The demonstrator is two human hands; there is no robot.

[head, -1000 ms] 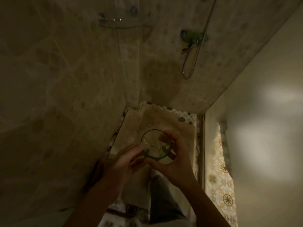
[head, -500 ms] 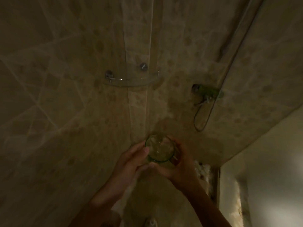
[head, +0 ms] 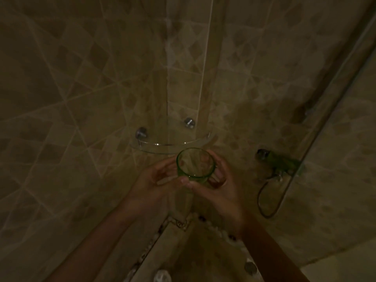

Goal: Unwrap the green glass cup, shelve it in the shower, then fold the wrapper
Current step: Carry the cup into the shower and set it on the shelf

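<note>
A green glass cup (head: 195, 164) is held upright with its mouth toward me, bare of any wrapper. My right hand (head: 221, 190) curls round its right side and base. My left hand (head: 154, 180) cups its left side with the fingers against the glass. The cup hangs just in front of and slightly below a clear glass corner shelf (head: 154, 148) fixed by two metal mounts in the corner of the tiled shower. No wrapper is in view.
The scene is dim. A shower mixer tap (head: 278, 162) with a looping hose (head: 268, 202) sits on the right wall. A riser pipe (head: 333, 94) runs up that wall. A floor drain (head: 250, 268) lies below, near the pebble border.
Both hands have lifted the cup from low over the shower floor up to the corner shelf. My view has tilted upward, bringing the shelf to the frame's centre.
</note>
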